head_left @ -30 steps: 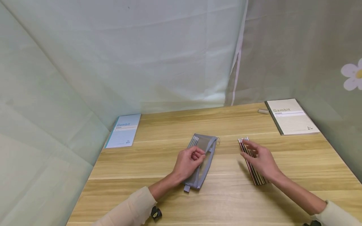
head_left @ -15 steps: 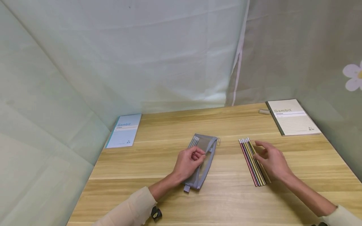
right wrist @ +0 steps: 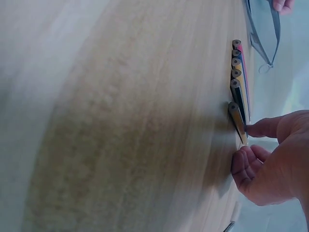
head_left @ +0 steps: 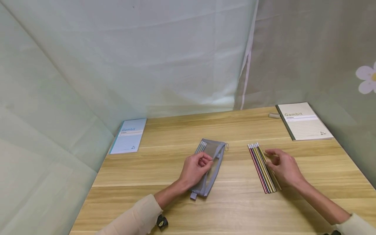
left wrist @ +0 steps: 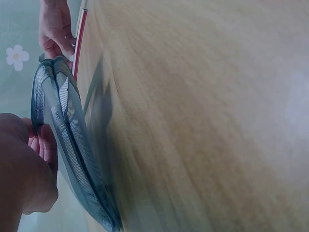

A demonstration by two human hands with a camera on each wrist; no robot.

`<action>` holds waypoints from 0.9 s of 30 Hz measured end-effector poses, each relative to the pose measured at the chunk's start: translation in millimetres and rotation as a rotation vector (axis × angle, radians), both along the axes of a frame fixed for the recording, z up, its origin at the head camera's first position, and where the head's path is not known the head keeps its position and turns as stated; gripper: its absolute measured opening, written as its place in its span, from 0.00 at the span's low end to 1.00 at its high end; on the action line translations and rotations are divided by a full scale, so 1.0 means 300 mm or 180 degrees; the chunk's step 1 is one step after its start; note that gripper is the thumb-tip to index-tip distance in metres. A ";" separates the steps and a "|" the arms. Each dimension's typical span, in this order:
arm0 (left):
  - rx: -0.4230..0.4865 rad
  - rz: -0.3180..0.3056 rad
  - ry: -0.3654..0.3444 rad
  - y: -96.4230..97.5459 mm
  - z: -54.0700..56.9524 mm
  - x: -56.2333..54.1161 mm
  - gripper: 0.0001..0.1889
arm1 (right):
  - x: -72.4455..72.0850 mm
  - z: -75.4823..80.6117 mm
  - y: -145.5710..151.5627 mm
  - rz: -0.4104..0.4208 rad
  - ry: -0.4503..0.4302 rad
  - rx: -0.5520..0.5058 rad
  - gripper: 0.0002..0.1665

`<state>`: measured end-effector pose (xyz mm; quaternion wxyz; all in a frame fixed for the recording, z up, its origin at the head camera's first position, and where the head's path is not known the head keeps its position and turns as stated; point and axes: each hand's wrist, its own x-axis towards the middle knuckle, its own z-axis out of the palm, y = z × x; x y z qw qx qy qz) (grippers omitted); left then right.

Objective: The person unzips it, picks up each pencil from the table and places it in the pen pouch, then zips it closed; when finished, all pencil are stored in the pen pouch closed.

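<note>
In the head view a grey mesh pencil pouch (head_left: 215, 171) lies on the table, its zip side gaping. My left hand (head_left: 195, 169) pinches the pouch's upper edge between thumb and fingers, which the left wrist view shows close up. Inside, the ends of several silvery pencils (head_left: 201, 146) show through the mesh. To the right, several striped pencils (head_left: 261, 169) lie side by side. My right hand (head_left: 285, 168) has its thumb and curled fingers around the rightmost pencil (right wrist: 236, 117), whose near end stands apart from the row. The fingers partly hide its far part.
A blue notebook (head_left: 127, 137) lies at the left back of the wooden table (head_left: 176, 130). At the right back lie a cream notebook (head_left: 305, 122) and a small grey-beige piece (head_left: 274, 115). Pale cloth walls (head_left: 176, 58) rise behind the table.
My right hand has moved right from over the row of pencils to its right edge, uncovering most of them. The rightmost pencil's near end has come apart from the row. My left hand stays put.
</note>
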<state>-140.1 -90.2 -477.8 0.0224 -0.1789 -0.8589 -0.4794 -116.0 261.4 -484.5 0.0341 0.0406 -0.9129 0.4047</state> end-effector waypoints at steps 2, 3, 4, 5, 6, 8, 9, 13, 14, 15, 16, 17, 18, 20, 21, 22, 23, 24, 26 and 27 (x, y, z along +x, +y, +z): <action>0.0005 -0.0005 0.0016 0.000 -0.001 -0.001 0.03 | -0.001 -0.003 0.001 -0.0003 -0.0002 -0.0004 0.28; 0.0010 -0.0008 0.0020 0.000 -0.002 -0.001 0.03 | -0.002 -0.004 0.001 -0.0002 0.0009 -0.0008 0.28; 0.0014 -0.0011 0.0022 0.000 -0.003 -0.001 0.03 | -0.002 -0.005 0.001 -0.0004 0.0026 0.0000 0.28; 0.0016 -0.0013 0.0024 0.000 -0.003 -0.001 0.03 | -0.002 -0.006 0.001 -0.0007 0.0049 0.0010 0.28; 0.0018 -0.0015 0.0025 0.000 -0.004 -0.002 0.03 | -0.003 -0.007 0.001 -0.0010 0.0077 0.0023 0.28; 0.0015 -0.0014 0.0024 0.000 -0.004 -0.002 0.03 | -0.005 -0.011 0.001 -0.0016 0.0134 0.0046 0.28; 0.0015 -0.0015 0.0028 0.000 -0.004 -0.001 0.03 | -0.005 -0.012 0.000 -0.0028 0.0164 0.0065 0.27; 0.0027 -0.0022 0.0035 0.000 -0.005 -0.001 0.03 | -0.003 -0.019 -0.001 -0.0066 0.0261 0.0106 0.26; 0.0030 -0.0022 0.0029 0.000 -0.004 -0.001 0.03 | -0.002 -0.021 -0.002 -0.0080 0.0284 0.0107 0.25; 0.0035 -0.0024 0.0031 0.000 -0.004 0.000 0.03 | -0.001 -0.022 -0.002 -0.0089 0.0304 0.0112 0.24; 0.0039 -0.0026 0.0027 0.001 -0.005 0.000 0.03 | -0.001 -0.024 -0.001 -0.0095 0.0323 0.0116 0.23; 0.0038 -0.0026 0.0037 0.000 -0.006 -0.001 0.02 | -0.001 -0.025 0.000 -0.0096 0.0350 0.0123 0.22; 0.0031 -0.0023 0.0033 0.001 -0.006 0.000 0.03 | -0.002 -0.027 0.001 -0.0095 0.0371 0.0132 0.21; 0.0012 -0.0018 0.0030 0.001 -0.007 -0.001 0.02 | -0.003 -0.029 0.003 -0.0089 0.0411 0.0155 0.18; 0.0005 -0.0015 0.0028 0.001 -0.008 -0.002 0.02 | -0.004 -0.030 0.004 -0.0081 0.0429 0.0170 0.17; -0.0001 -0.0012 0.0025 0.001 -0.009 -0.002 0.02 | -0.006 -0.031 0.005 -0.0079 0.0448 0.0191 0.16; -0.0008 -0.0008 0.0021 0.001 -0.010 -0.003 0.02 | -0.008 -0.032 0.006 -0.0074 0.0470 0.0211 0.15; -0.0009 -0.0006 0.0011 0.001 -0.011 -0.003 0.02 | -0.010 -0.033 0.007 -0.0079 0.0486 0.0226 0.14; -0.0002 -0.0003 0.0006 0.001 -0.012 -0.004 0.03 | -0.014 -0.034 0.009 -0.0094 0.0528 0.0248 0.13; 0.0001 -0.0002 0.0006 0.002 -0.012 -0.004 0.03 | -0.016 -0.035 0.009 -0.0103 0.0544 0.0253 0.13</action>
